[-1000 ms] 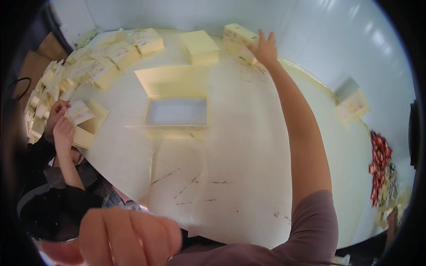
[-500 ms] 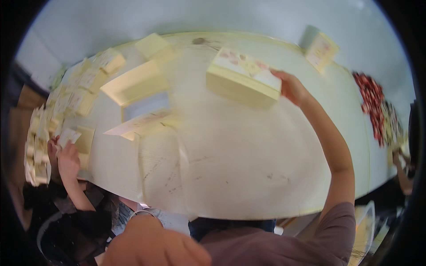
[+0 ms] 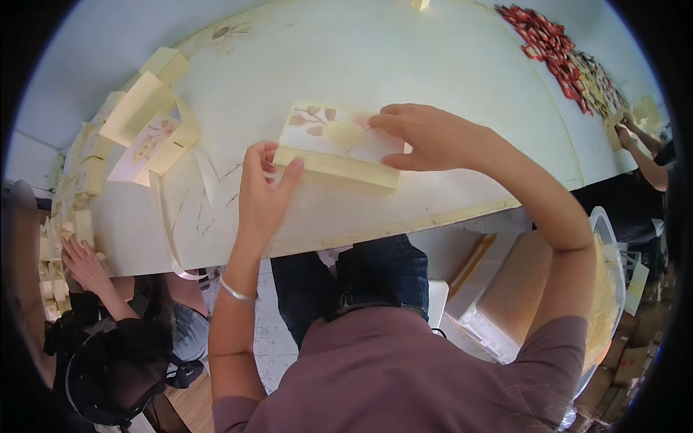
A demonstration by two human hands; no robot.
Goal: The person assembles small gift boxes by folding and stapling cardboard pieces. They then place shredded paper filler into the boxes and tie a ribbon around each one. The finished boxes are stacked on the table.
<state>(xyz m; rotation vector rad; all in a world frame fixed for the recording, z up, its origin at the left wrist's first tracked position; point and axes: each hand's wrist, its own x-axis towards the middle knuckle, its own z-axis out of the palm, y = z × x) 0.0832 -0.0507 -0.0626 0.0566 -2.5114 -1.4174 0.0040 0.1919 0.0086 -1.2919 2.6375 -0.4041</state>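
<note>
A closed pale yellow gift box (image 3: pixel 339 137) with a floral lid lies on the table in front of me. My left hand (image 3: pixel 266 189) grips its left end, thumb against the front side and fingers curled at the corner. Over the right end is my right hand (image 3: pixel 415 137), its fingertips on the lid and its thumb at the right side. Farther left stands an open box (image 3: pixel 162 137) of the same kind, its flaps raised. A pale ribbon (image 3: pixel 166 224) runs from near it to the table's front edge.
Several pale yellow boxes (image 3: pixel 90 169) crowd the table's left side, by a co-worker's hand (image 3: pixel 85 263). Red wrapped packets (image 3: pixel 548 54) lie in a heap at the far right, near another person's hands (image 3: pixel 632 137). A clear bin (image 3: pixel 603 289) of straw-coloured filling stands beside my right elbow.
The box has come nearer to me and to the left. My left hand has risen from below the table edge to its left end. The view has also shifted.
</note>
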